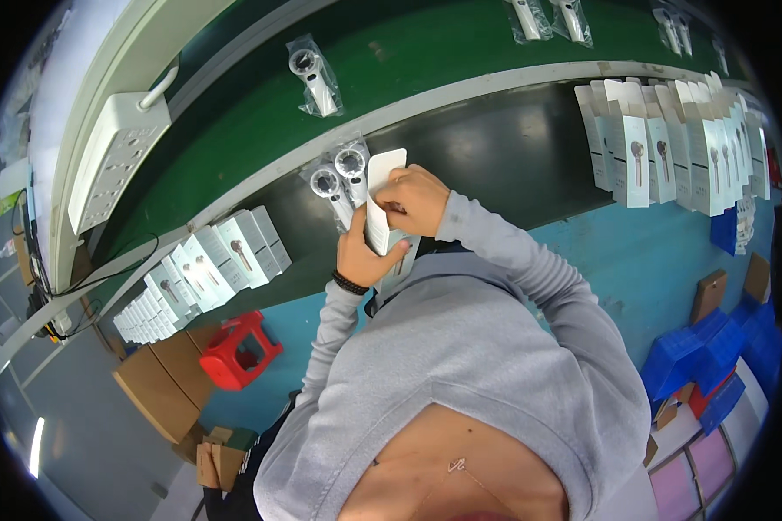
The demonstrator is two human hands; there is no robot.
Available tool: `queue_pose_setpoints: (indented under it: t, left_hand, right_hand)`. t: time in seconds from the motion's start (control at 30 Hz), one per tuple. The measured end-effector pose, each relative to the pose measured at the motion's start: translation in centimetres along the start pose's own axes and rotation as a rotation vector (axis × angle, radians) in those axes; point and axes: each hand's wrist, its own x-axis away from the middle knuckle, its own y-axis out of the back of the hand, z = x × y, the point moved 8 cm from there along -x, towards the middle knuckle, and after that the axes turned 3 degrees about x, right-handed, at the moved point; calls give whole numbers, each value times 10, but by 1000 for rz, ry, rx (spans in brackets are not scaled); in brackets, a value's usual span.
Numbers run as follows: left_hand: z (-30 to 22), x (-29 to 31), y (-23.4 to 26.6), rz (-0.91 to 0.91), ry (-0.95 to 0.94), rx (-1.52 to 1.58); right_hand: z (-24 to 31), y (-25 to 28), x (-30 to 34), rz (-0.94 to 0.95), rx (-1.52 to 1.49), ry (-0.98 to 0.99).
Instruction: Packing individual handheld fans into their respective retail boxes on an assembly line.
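A slim white carton with its end flap standing up is held close to my body. My left hand is wrapped round its lower part, thumb on the near side. At the open end, the fingers of my right hand are curled against the carton, next to the raised flap; the fingertips are partly hidden. Just beyond my left hand, two white magnifiers with round ring heads lie side by side in clear plastic bags, their handles partly behind the hand and carton.
Another bagged magnifier lies on the green belt, with several more farther right. Rows of printed cartons stand on the left and open cartons on the right of the dark worktop. A white power strip hangs left; a red stool stands below.
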Motion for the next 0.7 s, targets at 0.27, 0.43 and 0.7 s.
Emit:
queue_pose_setpoints:
  t: [0.27, 0.43, 0.7]
  left_hand:
    - [-1, 4, 10, -76, -3, 149]
    - [-20, -2, -2, -11, -93, 168]
    - [-27, -4, -14, 89, -88, 4]
  right_hand:
    - [-23, 25, 6, 59, -662, -64]
    - [-21, 49, 25, -163, -334, -123]
    - [-18, 46, 44, -1, 50, -99]
